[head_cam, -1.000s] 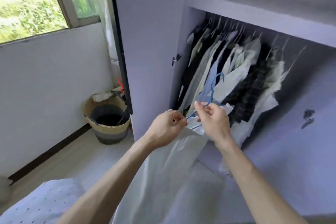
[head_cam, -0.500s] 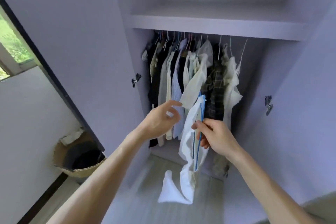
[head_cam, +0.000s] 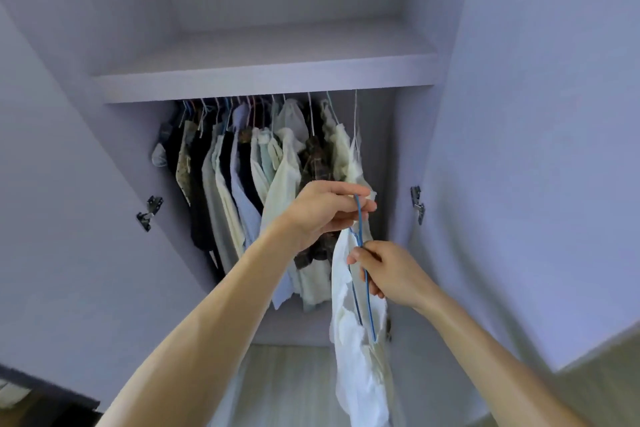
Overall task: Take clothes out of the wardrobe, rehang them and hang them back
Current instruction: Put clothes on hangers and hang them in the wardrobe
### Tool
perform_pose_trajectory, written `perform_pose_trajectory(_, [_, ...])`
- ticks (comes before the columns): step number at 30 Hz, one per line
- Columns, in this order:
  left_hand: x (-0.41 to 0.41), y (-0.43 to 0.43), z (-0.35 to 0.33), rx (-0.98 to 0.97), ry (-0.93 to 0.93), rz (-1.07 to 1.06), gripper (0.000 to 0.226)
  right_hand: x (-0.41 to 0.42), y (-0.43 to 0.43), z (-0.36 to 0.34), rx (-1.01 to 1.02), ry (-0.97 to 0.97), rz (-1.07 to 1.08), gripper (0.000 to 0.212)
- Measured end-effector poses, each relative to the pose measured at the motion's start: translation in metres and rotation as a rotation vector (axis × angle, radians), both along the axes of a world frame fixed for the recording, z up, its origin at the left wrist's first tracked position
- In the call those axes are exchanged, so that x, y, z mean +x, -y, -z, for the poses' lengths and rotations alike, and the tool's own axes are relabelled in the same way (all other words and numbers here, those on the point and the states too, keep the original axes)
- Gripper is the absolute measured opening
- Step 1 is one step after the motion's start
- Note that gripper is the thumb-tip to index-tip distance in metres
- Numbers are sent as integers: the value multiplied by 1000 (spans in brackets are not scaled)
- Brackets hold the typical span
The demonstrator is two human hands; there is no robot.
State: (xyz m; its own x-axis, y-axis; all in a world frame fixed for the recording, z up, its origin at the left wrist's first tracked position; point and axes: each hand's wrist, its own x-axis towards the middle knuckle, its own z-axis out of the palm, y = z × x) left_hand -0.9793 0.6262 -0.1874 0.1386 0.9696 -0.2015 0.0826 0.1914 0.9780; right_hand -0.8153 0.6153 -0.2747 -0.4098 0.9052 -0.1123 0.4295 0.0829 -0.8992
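A white garment (head_cam: 356,350) hangs on a blue wire hanger (head_cam: 367,295) in front of the open wardrobe. My right hand (head_cam: 388,274) grips the hanger just below its neck. My left hand (head_cam: 325,211) is higher up and pinches the hanger's hook between thumb and fingers. Behind both hands, several shirts and dark clothes (head_cam: 256,180) hang packed on hangers under the shelf (head_cam: 263,80). The rail itself is hidden by the shelf's front edge.
The wardrobe's left door (head_cam: 62,204) and right door (head_cam: 540,184) stand open on either side, with metal hinges (head_cam: 149,212) on the inner walls. A gap shows at the right end of the hanging row, next to the wardrobe's side wall (head_cam: 398,156).
My view has tilted up from the window and basket to the wardrobe's inside. Both hands have risen with the hanger, and my left hand, open half a second ago, now pinches the hook.
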Motion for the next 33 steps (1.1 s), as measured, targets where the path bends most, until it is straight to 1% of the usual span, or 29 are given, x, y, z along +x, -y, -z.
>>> perform_pose_trajectory(4, [22,-30,14,-5,-1,78,24,18,-16,16,-13,2,111,28])
perform_pose_trajectory(7, [21,-58,14,-65,99,99,33,19,-38,21,38,53,187,27])
perform_pose_trajectory(10, [20,-87,10,-104,199,95,28,13,-62,18,88,94,305,27])
perform_pose_trajectory(12, [21,-103,7,-91,227,93,24,11,-72,15,120,123,375,23])
perform_pose_trajectory(14, [22,-120,6,-76,238,85,22,12,-74,18,184,280,393,17])
perform_pose_trajectory(17, [20,-142,5,-66,241,76,21,14,-64,36,220,565,406,24])
perform_pose_trajectory(19, [19,-153,7,-75,239,90,20,14,-58,49,210,651,382,27])
perform_pose_trajectory(21, [21,-160,11,-84,225,124,21,12,-56,60,212,666,361,28])
perform_pose_trajectory(23, [26,-168,13,-81,213,134,21,8,-56,65,205,624,377,30])
perform_pose_trajectory(26, [31,-182,11,-87,245,111,20,1,-55,73,188,567,423,47])
perform_pose_trajectory(27, [32,-187,9,-84,251,114,20,2,-56,76,184,574,443,49])
perform_pose_trajectory(29, [33,-195,6,-79,245,137,21,5,-63,81,155,661,440,42])
perform_pose_trajectory(31, [35,-199,4,-76,216,170,23,7,-70,84,121,734,375,40])
perform_pose_trajectory(33, [37,-202,1,-69,182,206,24,2,-78,85,118,710,331,39])
